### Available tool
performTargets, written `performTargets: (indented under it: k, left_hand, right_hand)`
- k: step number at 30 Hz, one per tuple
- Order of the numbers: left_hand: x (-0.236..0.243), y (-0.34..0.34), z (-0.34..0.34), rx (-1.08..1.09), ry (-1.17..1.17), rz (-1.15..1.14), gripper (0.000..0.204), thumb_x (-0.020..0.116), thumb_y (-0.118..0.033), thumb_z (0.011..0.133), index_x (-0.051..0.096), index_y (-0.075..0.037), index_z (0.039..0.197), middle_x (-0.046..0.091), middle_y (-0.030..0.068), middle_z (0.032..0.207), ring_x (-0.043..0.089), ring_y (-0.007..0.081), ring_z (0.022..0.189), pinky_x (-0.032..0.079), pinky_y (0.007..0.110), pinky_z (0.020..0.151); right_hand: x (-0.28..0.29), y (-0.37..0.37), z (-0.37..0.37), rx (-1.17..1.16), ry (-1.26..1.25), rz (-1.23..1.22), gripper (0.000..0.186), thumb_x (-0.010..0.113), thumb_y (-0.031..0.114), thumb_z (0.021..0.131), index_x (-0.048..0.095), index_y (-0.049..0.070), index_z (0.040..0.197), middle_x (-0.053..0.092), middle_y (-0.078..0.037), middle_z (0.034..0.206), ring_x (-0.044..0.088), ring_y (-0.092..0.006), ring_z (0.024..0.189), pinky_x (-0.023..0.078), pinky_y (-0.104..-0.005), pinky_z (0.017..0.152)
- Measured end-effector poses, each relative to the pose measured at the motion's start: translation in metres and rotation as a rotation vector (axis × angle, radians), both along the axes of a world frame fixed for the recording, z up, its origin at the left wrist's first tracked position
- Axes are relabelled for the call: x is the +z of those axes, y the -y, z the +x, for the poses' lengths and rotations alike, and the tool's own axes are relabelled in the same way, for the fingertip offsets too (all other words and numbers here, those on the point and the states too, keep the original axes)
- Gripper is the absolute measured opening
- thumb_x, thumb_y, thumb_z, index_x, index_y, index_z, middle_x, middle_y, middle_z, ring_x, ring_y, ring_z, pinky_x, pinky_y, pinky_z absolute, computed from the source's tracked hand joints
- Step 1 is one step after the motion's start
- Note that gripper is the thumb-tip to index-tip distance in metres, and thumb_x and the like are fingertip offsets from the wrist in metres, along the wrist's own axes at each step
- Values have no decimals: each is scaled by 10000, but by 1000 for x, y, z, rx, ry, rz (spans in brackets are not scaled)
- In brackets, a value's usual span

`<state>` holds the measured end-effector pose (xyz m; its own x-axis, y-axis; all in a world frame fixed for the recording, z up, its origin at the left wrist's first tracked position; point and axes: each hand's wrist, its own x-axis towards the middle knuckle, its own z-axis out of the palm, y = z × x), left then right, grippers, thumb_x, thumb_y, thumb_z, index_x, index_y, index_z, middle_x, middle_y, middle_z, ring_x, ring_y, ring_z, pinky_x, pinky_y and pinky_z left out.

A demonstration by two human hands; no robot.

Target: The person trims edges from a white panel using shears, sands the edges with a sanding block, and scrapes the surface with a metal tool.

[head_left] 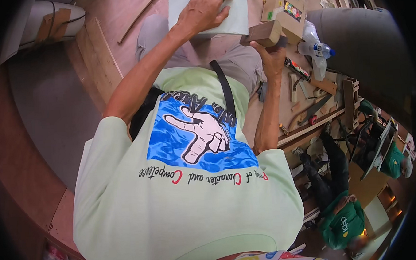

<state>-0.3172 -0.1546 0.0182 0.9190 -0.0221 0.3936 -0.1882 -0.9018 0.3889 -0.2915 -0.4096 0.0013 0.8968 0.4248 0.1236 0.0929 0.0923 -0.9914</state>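
My left hand (pixel 203 11) lies on a pale, flat panel (pixel 182 0) at the top of the view, its fingers stretched out with rings on several of them. The panel rests across my lap, its near edge toward me. To the right, my right hand (pixel 272 58) is closed around a brown wooden block (pixel 265 34), held beside the panel's right corner. My thumb shows along the block's near side; the other fingers are mostly hidden. Whether the block touches the panel, I cannot tell.
At the right are a cardboard box (pixel 284 10), a plastic bottle (pixel 324 50), a sealant cartridge (pixel 297 69) and a handsaw (pixel 315 109). Scattered tools and wood pieces lie around them. A large grey cylinder (pixel 364 51) stands beyond. People in green shirts (pixel 344 221) are at lower right.
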Motion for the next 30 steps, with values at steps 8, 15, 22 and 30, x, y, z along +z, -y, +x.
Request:
performTargets:
  k: [8,15,22,30]
  left_hand:
    - [-1,0,0,-13,-4,11,394,607,-227,924,627,-36,1268,582,186,1361,513,343,1303,386,476,1099]
    - [-1,0,-1,-14,-12,40,393,609,-217,919,633,-41,1270,575,181,1381,498,347,1324,380,486,1107]
    - [-2,2,0,-8,-21,-25,390,613,-210,911,639,-44,1262,592,174,1360,494,337,1332,372,478,1122]
    - [-1,1,2,-41,8,10,383,604,-203,912,639,-37,1255,597,174,1346,500,331,1326,364,475,1127]
  right_hand:
    - [-15,1,-5,-29,-14,-44,745,858,-35,759,458,9,1386,605,-75,1192,606,-165,1093,536,-325,942]
    - [-11,-1,-7,-5,-8,-77,737,858,-27,760,463,12,1381,611,-70,1167,618,-165,1062,533,-337,942]
    - [4,0,-4,-24,-20,-4,724,860,-13,762,471,16,1372,615,-72,1173,625,-170,1051,529,-334,927]
    - [-3,-1,-4,-38,-28,-24,719,845,-25,777,457,12,1381,613,-79,1184,623,-182,1071,534,-336,927]
